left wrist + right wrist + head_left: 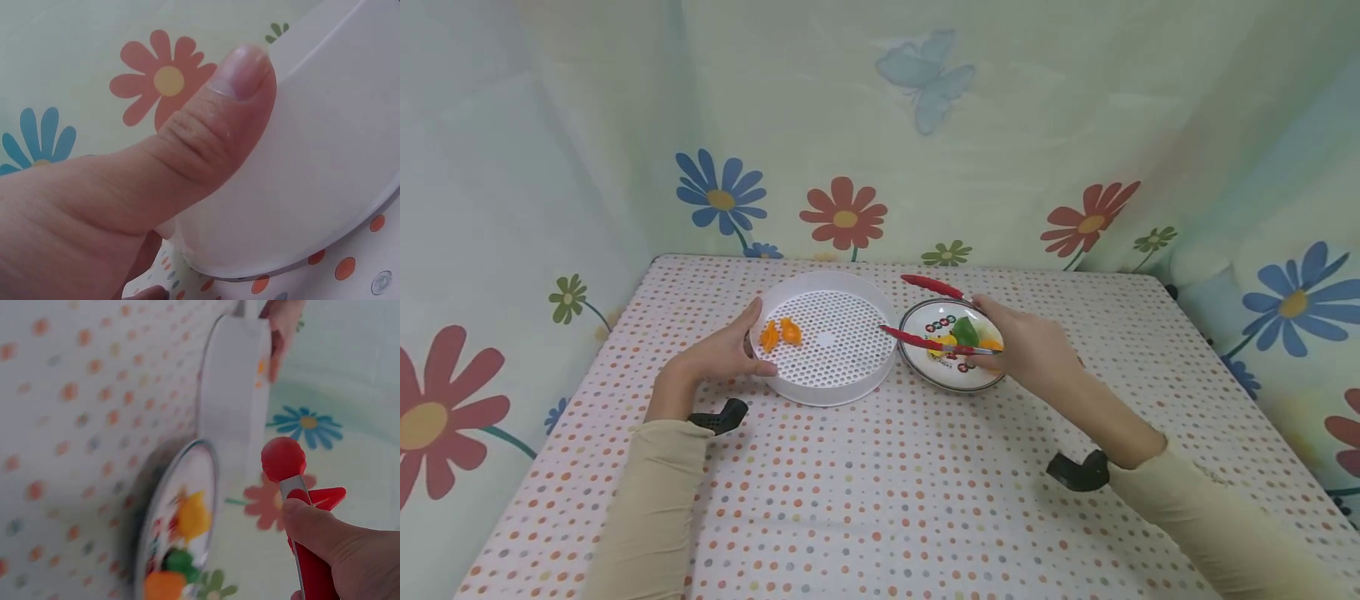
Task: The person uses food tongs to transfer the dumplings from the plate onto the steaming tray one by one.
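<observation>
My left hand (pixel 726 346) grips the left side of a round white sieve (pixel 823 396), a shallow basket with a perforated bottom. In the left wrist view, the thumb (pixel 212 131) lies along its outer wall. Two small orange pieces (pixel 780 333) are inside the sieve, near its left edge. My right hand (pixel 1022 342) holds red-tipped tongs (pixel 925 340) above the plate, with their tips spread apart and nothing between them. On the white dark-rimmed plate (pixel 928 371) lie a yellow piece (pixel 192 515), a green piece (pixel 966 332) and an orange piece (pixel 164 586).
The sieve and plate stand side by side on a table covered with a dotted cloth (pixel 850 500). A flower-print curtain (pixel 1000 167) hangs behind and along both sides of the table.
</observation>
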Available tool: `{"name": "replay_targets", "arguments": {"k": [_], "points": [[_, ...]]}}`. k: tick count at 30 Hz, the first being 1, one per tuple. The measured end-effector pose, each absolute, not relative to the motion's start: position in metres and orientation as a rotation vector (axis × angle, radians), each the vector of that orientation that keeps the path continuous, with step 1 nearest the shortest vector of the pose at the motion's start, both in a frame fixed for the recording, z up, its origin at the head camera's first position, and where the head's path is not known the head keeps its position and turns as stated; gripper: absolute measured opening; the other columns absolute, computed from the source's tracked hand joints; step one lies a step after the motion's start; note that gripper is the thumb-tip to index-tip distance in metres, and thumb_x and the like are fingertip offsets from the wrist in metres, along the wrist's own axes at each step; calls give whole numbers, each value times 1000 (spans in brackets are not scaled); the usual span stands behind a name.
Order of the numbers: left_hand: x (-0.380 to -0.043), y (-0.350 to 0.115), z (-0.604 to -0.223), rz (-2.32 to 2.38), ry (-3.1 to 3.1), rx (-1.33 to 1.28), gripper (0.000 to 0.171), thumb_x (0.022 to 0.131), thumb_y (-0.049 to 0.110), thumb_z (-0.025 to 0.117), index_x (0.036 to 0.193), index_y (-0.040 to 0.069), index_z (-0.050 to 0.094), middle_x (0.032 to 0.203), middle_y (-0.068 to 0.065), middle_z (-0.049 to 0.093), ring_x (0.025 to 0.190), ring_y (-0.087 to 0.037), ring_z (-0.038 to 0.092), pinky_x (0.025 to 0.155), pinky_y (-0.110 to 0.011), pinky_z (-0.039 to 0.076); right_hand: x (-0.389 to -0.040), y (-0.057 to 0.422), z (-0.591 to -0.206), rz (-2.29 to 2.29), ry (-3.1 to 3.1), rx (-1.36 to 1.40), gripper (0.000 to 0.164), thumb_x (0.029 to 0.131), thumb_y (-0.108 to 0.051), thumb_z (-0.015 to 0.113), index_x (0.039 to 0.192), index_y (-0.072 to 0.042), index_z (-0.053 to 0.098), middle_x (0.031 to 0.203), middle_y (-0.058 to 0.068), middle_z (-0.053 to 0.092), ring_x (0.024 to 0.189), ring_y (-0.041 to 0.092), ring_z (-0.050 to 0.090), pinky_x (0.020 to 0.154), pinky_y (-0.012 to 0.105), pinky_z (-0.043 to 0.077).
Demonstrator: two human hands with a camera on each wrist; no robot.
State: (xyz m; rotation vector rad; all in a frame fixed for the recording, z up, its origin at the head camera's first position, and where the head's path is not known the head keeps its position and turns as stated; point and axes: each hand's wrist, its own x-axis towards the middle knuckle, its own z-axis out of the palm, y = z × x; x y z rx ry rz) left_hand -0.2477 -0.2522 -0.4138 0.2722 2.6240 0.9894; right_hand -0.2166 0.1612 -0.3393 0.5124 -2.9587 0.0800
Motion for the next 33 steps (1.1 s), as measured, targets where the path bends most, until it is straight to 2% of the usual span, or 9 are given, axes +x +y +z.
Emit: {"name": "replay_targets", "arguments": {"k": [3, 7, 12, 19, 33], "points": [[-248, -250, -414, 991, 2623, 289, 125, 74, 40, 80, 152, 17, -15, 160, -9, -12, 148, -33, -5, 117, -56, 7, -210, 187, -342, 49, -3008, 480, 88, 69, -40, 83, 141, -8, 43, 126, 20, 61, 96, 36, 66, 69, 42, 58], [-247, -254, -413, 997, 2621, 292, 126, 73, 41, 80, 151, 17, -16, 160, -11, -13, 148, -34, -6, 117, -58, 7, -208, 198, -350, 36, -3061, 461, 86, 71, -39, 82, 140, -6, 45, 122, 21, 63, 97, 36, 66, 70, 42, 58], [-246, -255, -413, 1012, 2608, 291, 127, 73, 41, 80, 151, 17, -16, 160, -11, -14, 148, -34, -7, 117, -58, 6, -207, 204, -355, 0, -3084, 436, 82, 70, -41, 82, 136, -5, 50, 115, 22, 66, 89, 33, 66, 65, 38, 57], [-246, -251, -412, 1009, 2606, 273, 127, 72, 43, 80, 151, 17, -16, 160, -11, -13, 148, -34, -6, 117, -58, 7, -205, 208, -355, -75, -3108, 440, 83, 69, -42, 82, 137, -5, 50, 113, 21, 67, 92, 33, 66, 67, 39, 58], [-247, -252, -411, 1016, 2607, 304, 127, 73, 43, 80, 151, 15, -17, 160, -11, -14, 148, -34, -7, 117, -57, 6, -203, 209, -354, -91, -3074, 463, 72, 72, -34, 82, 132, -6, 55, 105, 19, 70, 77, 26, 66, 62, 33, 56]]}}
